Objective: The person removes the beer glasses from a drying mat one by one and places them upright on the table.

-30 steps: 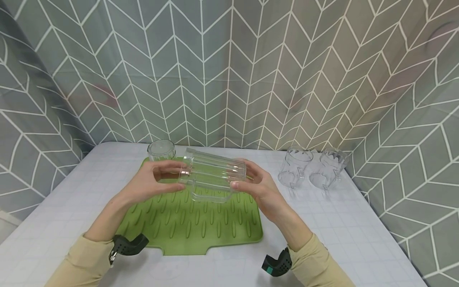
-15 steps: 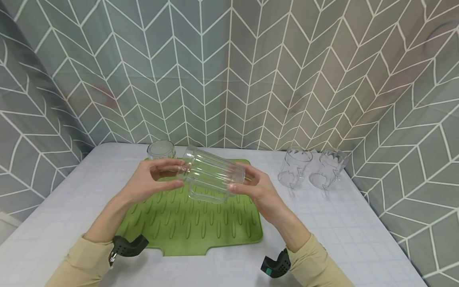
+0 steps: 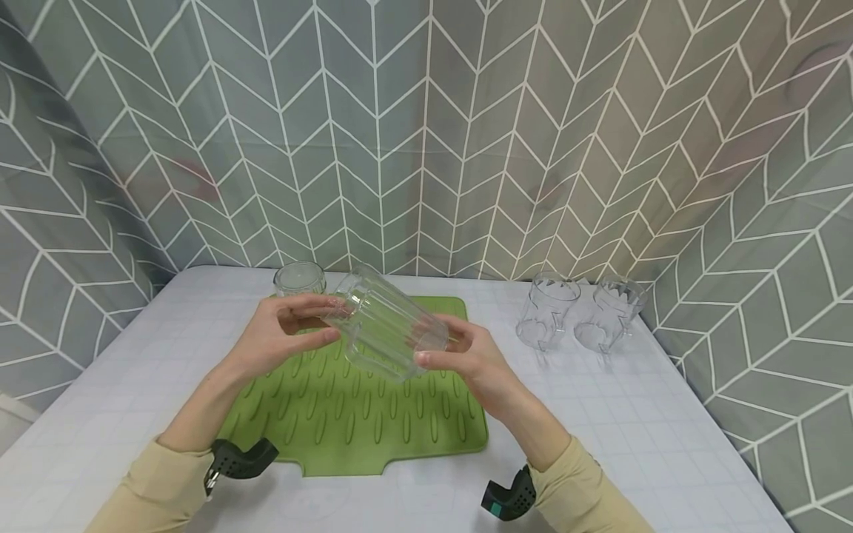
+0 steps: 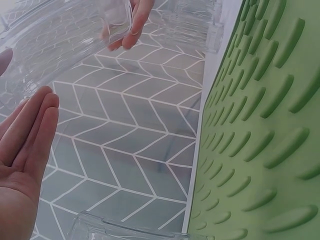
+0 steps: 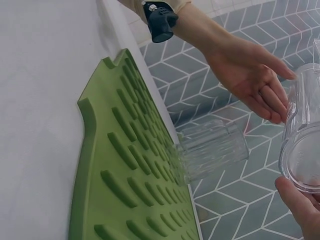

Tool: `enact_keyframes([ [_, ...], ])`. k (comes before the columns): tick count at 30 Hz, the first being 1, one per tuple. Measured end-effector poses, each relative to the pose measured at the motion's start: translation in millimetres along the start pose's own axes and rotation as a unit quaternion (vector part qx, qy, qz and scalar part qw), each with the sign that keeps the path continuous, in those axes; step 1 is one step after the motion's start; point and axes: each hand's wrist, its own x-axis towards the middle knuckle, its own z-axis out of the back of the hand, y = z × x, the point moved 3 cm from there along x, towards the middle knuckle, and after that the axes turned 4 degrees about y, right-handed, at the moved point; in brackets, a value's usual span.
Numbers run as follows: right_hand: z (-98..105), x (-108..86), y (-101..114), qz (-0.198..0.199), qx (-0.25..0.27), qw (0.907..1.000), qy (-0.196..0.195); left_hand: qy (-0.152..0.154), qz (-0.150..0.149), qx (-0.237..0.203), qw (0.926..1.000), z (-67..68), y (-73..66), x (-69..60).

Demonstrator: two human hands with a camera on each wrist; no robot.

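A clear glass mug (image 3: 386, 314) with ribbed sides is in the air over the green mat, tilted, its left end higher. My left hand (image 3: 283, 329) is at the mug's upper end, fingers on the far side and thumb on the near side. At the lower end my right hand (image 3: 469, 363) grips the mug near its round base, thumb in front and fingers behind. The handle hangs on the near, lower side. In the left wrist view, the left fingertips (image 4: 50, 100) lie nearly straight against the glass.
The green ridged mat (image 3: 346, 444) lies on the white table (image 3: 633, 429). Another glass mug (image 3: 300, 280) stands at its back left corner, partly behind the left hand. At the back right stand two clear mugs (image 3: 549, 311) side by side. A patterned curtain (image 3: 426, 148) closes off the back.
The mug has tipped from nearly level to a steeper slant, its left end rising and its right end dropping. My right hand has shifted slightly left and down; the left hand barely moved.
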Motion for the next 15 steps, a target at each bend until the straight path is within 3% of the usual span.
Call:
enact_keyframes([
  [15,-3.9,1.6,-5.8,-0.004,-0.018,0.9998,0.008,0.011,-0.024,-0.008,0.9996,-3.7,1.2,2.7],
])
